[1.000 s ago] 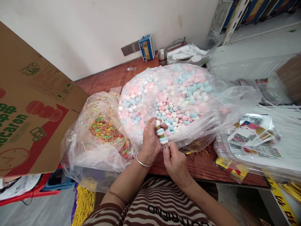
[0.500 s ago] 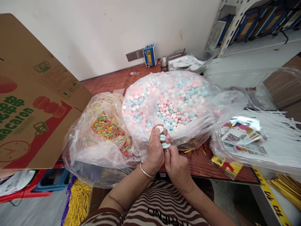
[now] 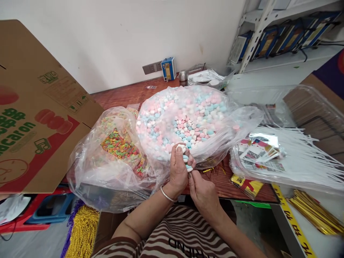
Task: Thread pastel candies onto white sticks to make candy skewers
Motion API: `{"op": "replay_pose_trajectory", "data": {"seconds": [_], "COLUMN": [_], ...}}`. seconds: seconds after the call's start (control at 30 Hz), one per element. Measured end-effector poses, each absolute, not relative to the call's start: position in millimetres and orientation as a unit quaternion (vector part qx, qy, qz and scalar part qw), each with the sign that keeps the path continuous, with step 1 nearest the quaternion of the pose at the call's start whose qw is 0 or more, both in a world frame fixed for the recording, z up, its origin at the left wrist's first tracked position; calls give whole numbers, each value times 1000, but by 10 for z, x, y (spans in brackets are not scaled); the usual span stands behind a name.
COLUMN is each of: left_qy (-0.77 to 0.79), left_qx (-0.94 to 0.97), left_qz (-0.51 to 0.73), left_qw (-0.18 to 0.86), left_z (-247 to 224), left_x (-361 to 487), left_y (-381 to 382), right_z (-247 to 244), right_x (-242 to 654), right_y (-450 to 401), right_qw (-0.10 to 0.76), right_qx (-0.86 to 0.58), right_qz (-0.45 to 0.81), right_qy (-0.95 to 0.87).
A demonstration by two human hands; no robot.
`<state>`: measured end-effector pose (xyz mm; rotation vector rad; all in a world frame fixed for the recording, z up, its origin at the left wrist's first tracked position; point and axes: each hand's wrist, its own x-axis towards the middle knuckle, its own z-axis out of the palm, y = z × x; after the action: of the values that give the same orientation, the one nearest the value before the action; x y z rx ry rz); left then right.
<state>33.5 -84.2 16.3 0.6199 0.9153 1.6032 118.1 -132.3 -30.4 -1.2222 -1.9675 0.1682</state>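
Observation:
My left hand (image 3: 177, 175) is wrapped around a short stack of white and pale blue round candies (image 3: 186, 158), which show between thumb and fingers. Just below the stack, my right hand (image 3: 202, 190) pinches with thumb and forefinger at its lower end; whatever lies in that pinch is hidden. Beyond the hands lies a large clear plastic bag (image 3: 239, 129) of pink, white and blue candies (image 3: 190, 130), its mouth open. To its left a second clear bag (image 3: 88, 175) holds small multicoloured rings (image 3: 118, 143).
A macaron cardboard carton (image 3: 53, 143) stands at left. On the right, a clear plastic tray (image 3: 258, 175) holds white sticks (image 3: 306, 157) and printed cards (image 3: 259, 150). Gold ties (image 3: 314, 211) lie lower right. A blue box (image 3: 168, 69) and metal cup (image 3: 183, 77) stand near the wall.
The camera view has turned slightly right, so the bags and tray sit farther left. Both hands keep nearly the same grip; the candy stack is angled slightly differently.

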Motion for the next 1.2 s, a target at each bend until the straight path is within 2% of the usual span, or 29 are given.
{"op": "replay_pose_trajectory", "data": {"seconds": [0.43,0.6,0.7,0.77,0.87,1.0,1.2], "left_qy": [400,339,337,376,355,353,380], "left_qx": [310,406,504,604,793,917,911], "left_qz": [666,662,646,566,369,98,11], "left_qw": [549,531,464,416,332,156,158], "left_z": [162,332,416,450,476,432,265], "left_x": [648,655,605,638,913,1600,2216], "left_y": [-957,-943,-820,-683,-389,141,755], "right_z": [-315,49,320,397,354,218,138], "right_x": [1376,1812,2345,2724,3159,3334,3281], "right_y": [-1298,-1193,-1025,-857,-593,-430,-527], "right_qw": [433,470,506,537,572,616,659], "right_qx": [-474,-461,-494,-562,-633,-628,-612], "right_qz": [83,236,236,193,160,206,243], "right_qy": [-762,-715,-666,-598,-497,-429,-363]}}
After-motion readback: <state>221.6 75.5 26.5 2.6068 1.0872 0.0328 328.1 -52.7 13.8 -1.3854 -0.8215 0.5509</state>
